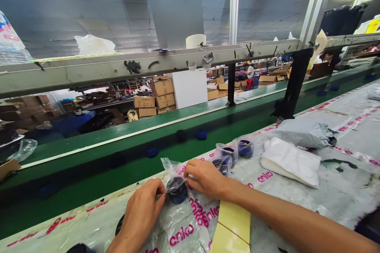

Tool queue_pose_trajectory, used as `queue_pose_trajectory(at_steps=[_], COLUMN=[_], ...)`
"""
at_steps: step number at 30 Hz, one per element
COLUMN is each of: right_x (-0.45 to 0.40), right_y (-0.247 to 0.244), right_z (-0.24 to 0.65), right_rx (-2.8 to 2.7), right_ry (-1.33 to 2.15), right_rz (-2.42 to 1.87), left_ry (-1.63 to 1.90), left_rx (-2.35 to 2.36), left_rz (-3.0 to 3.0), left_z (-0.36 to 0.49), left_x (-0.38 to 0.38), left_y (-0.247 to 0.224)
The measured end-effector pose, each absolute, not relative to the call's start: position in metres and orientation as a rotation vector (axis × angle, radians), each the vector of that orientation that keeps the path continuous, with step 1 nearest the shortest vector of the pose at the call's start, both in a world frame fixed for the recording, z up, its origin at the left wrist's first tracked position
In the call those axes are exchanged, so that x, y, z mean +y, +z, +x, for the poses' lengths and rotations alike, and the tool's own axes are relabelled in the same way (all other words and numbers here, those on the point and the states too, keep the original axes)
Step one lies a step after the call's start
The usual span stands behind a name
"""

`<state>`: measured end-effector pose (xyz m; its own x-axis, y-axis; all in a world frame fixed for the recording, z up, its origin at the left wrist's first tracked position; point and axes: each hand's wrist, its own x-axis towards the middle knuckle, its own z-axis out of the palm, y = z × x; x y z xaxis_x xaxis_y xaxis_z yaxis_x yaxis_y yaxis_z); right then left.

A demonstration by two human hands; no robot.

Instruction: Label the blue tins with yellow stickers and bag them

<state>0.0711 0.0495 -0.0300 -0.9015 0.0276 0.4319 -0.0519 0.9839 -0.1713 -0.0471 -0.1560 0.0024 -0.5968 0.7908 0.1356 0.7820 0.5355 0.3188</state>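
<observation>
A round, dark blue and black part (177,194) stands on the covered worktop, with a clear plastic bag (173,168) around its top. My left hand (145,207) pinches the bag's left side, fingertips close to the part. On the other side, my right hand (204,178) has its thumb and fingers closed on the bag's edge. Just beyond the right hand, a bagged blue part (222,165) sits near another one (229,153). My left wrist partly hides a black round item (119,224). Yellow sheets (233,223) lie under my right forearm.
A green conveyor belt (190,142) runs behind the worktop, carrying several blue parts. To the right lie a stack of white sheets (291,162) and a grey plastic bag (305,132). A metal rail (101,69) on posts spans above the belt. Cardboard boxes (163,87) stand beyond.
</observation>
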Motion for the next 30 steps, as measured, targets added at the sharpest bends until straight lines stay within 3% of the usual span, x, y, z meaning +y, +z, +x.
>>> queue_pose_trajectory(at_steps=[11,21,24,28,30], right_x=[0.046,0.025,0.023,0.030,0.036], right_y=[-0.039,-0.034,-0.018,-0.003,0.001], right_z=[0.086,0.075,0.071,0.058,0.049], right_rx=[-2.648,-2.924,-3.027,-3.017,-2.884], right_ry=[-0.304,-0.308,-0.089,0.862,1.127], right_rz=[0.440,0.341,0.313,-0.007,-0.212], left_ry=[-0.086,-0.070,0.037,0.269,0.416], left_rx=[2.667,2.768,2.782,2.809,2.801], left_rz=[1.738,1.497,1.400,1.278,1.214], left_z=[-0.029,-0.027,-0.029,-0.042,-0.053], left_x=[-0.155,-0.147,-0.146,-0.142,-0.137], left_y=[0.010,-0.003,-0.003,-0.003,0.000])
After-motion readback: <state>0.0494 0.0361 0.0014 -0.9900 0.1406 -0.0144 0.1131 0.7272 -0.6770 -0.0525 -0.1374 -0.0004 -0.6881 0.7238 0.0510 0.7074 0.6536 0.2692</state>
